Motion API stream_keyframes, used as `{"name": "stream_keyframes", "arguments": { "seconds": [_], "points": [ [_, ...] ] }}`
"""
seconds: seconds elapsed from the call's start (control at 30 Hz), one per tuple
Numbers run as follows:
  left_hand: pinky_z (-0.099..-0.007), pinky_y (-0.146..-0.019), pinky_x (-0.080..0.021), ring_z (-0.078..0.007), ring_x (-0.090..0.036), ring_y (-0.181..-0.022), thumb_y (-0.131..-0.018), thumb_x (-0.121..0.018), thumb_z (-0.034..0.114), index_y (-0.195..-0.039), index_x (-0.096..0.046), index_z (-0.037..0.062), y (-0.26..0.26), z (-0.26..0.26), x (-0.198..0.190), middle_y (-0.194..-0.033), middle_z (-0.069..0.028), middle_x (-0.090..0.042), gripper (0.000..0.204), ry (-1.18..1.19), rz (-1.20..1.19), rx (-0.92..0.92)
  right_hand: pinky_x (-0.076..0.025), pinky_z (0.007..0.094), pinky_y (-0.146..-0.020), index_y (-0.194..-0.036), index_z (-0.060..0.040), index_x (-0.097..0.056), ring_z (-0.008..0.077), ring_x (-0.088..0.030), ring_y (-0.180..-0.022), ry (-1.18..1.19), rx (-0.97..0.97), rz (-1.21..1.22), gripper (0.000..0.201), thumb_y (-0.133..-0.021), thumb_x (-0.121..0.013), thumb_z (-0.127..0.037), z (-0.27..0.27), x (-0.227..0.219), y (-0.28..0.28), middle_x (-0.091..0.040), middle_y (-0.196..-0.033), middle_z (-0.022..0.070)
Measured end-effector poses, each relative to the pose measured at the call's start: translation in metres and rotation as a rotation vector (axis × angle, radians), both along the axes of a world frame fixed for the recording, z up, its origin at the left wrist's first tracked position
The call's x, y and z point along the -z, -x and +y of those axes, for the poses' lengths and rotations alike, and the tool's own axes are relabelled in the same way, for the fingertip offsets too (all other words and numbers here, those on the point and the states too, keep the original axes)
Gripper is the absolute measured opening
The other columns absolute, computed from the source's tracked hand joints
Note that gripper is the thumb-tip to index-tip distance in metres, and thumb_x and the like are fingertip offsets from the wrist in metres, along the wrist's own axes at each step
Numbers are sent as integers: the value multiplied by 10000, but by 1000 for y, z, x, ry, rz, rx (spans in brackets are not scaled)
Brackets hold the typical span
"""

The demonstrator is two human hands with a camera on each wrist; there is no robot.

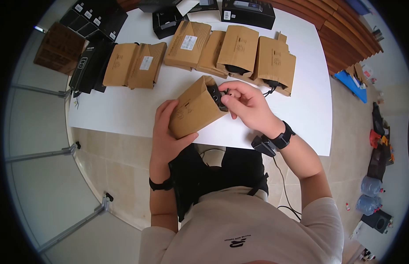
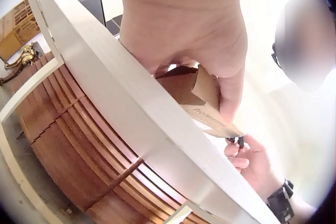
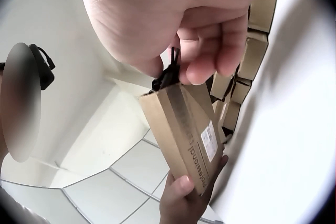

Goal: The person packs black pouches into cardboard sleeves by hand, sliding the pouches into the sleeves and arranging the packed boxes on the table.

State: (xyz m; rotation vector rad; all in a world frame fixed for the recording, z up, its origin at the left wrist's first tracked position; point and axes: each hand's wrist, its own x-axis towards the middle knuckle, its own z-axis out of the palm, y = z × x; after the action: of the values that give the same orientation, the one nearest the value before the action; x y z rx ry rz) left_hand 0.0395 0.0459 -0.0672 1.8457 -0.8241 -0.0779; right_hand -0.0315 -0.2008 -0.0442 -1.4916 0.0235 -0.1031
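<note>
A brown cardboard box is tilted above the near edge of the white table, its open end toward my right hand. My left hand grips it around the lower end, thumb on the near side and fingers on the far side. A black item shows inside the opening, mostly hidden by the cardboard. With thumb and fingers, my right hand pinches a black cord at that opening. Printed lettering and a white label mark the box's side in the right wrist view.
Behind the held box stand several similar brown boxes, some with black items poking out. Black boxes line the far edge, and more are stacked at the far left. A cable hangs from the right wrist camera.
</note>
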Motion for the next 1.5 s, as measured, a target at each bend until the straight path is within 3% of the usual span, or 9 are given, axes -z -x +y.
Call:
{"name": "stream_keyframes", "arguments": {
  "seconds": [0.23, 0.33, 0.43, 0.6, 0.8, 1.13, 1.2, 1.33, 1.5],
  "points": [
    [-390, -999, -443, -304, -503, -1225, -639, -839, 136, -1361, -483, 33, 5, -16, -25, -1318, -160, -487, 812, -28, -93, -102, -434, 196, -561, -1352, -35, -486, 49, -511, -591, -26, 36, -60, 384, -992, -555, -146, -5, -1, 0, -606, -806, 9],
    [-396, -982, -452, -314, -516, -1199, -651, -845, 154, -1350, -491, 36, -9, -30, -46, -1287, -168, -513, 792, -40, -167, -272, -453, 212, -577, -1424, -6, -348, 69, -522, -597, -97, 79, -113, 469, -1004, -510, -137, -5, 0, 0, -627, -881, 60],
    [-413, -967, -459, -324, -530, -1163, -673, -841, 196, -1337, -496, 33, -42, -53, -69, -1262, -171, -528, 766, -67, -329, -417, -452, 211, -572, -1411, -3, -359, 72, -524, -600, -97, 99, -115, 455, -1002, -511, -134, -8, -1, -1, -625, -874, 58],
    [-458, -907, -501, -375, -525, -1122, -756, -768, 364, -1337, -499, 37, -86, -96, -83, -1198, -209, -536, 719, -557, -525, -530, -451, 211, -560, -1389, 0, -381, 68, -525, -607, -90, 83, -123, 432, -998, -515, -126, -9, -1, -1, -626, -862, 51],
    [-487, -935, -475, -411, -508, -1143, -799, -696, 465, -1367, -470, 19, -104, -120, -69, -1189, -250, -542, 757, -762, -525, -567, -448, 204, -552, -1373, -11, -408, 55, -527, -620, -87, 73, -129, 427, -981, -545, -108, -11, 1, -1, -615, -838, 27],
    [-508, -957, -457, -441, -515, -1162, -887, -580, 543, -1379, -420, -55, -112, -116, -49, -1237, -285, -537, 791, -681, -608, -435, -443, 200, -540, -1346, -10, -441, 46, -535, -627, -53, 61, -141, 414, -972, -572, -129, -9, 0, 0, -612, -827, 10],
    [-482, -1004, -431, -443, -495, -1218, -914, -554, 531, -1392, -397, -81, -98, -113, -63, -1300, -305, -511, 793, -595, -427, -483, -441, 199, -537, -1343, -10, -444, 47, -531, -613, -50, 60, -129, 411, -972, -572, -131, -9, 0, 0, -616, -823, 10],
    [-492, -962, -464, -419, -505, -1197, -872, -567, 591, -1403, -381, -65, -107, -105, -63, -1277, -254, -524, 865, -577, -366, -471, -438, 199, -532, -1336, -13, -449, 49, -521, -578, -42, 64, -116, 403, -972, -572, -134, -9, 0, -1, -625, -811, 10],
    [-448, -923, -476, -385, -548, -1138, -884, -597, 531, -1350, -464, -56, -107, -97, -57, -1231, -236, -558, 761, -481, -604, -538, -436, 199, -531, -1337, -17, -449, 49, -522, -584, -57, 60, -123, 403, -971, -572, -131, -9, 3, -2, -623, -812, 13]
  ]
}}
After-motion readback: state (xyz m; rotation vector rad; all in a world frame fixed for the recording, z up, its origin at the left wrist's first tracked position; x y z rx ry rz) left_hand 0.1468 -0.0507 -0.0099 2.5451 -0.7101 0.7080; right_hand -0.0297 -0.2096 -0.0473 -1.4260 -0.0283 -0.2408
